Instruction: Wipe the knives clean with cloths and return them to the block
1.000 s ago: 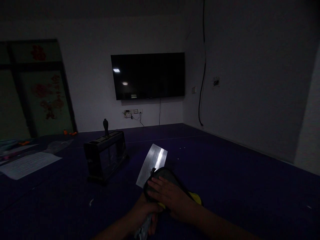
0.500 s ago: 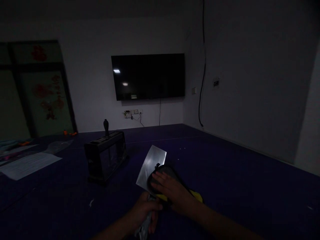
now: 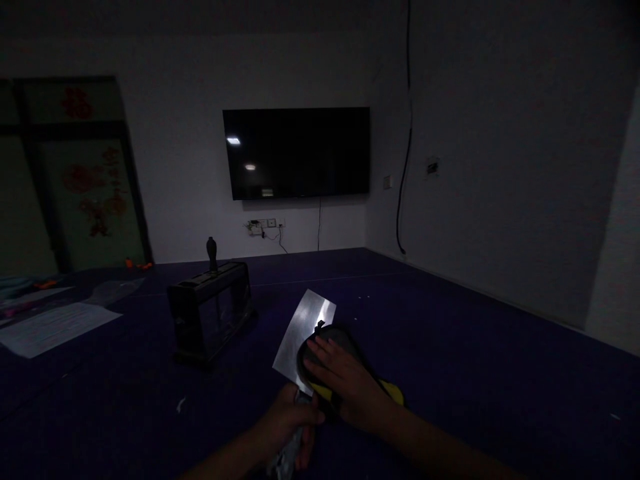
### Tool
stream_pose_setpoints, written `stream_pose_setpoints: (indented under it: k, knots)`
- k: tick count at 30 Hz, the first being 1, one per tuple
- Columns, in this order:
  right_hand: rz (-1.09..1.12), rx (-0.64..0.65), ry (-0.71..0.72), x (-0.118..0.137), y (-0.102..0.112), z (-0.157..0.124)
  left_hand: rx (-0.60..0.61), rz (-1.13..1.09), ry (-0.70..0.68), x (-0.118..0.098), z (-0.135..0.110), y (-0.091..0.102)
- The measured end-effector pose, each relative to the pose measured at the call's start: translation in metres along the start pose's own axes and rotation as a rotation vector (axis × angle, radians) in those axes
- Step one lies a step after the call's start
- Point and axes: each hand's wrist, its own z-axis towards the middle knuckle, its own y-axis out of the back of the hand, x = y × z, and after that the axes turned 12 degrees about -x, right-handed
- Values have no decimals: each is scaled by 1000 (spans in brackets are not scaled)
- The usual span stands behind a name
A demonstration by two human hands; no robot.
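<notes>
My left hand is closed around the handle of a cleaver, which looks wrapped in something pale. The cleaver's broad, shiny blade points up and away from me, tilted slightly right. My right hand presses a dark grey and yellow cloth against the blade's right part, fingers fairly straight over it. The cloth hides the lower right of the blade, and its yellow side shows at the edges. To the left stands a black-framed box with clear sides and a dark knob-like handle on top.
Purple-blue floor-like surface spreads around me. Papers and a clear plastic bag lie at the left. A television hangs on the far wall, with sockets below. A black cable dangles near the corner.
My right hand and the cloth have shifted very slightly down and right along the blade. The left hand keeps its hold on the cleaver, whose blade has tilted slightly.
</notes>
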Motion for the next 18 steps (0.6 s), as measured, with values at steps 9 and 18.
stream_pose_setpoints:
  k: [9,18]
  knots:
    - [51,62,86,9,5,4,-60,49,64,3,5,2]
    - [59,72,79,5,6,2,-25,15,23,3,5,3]
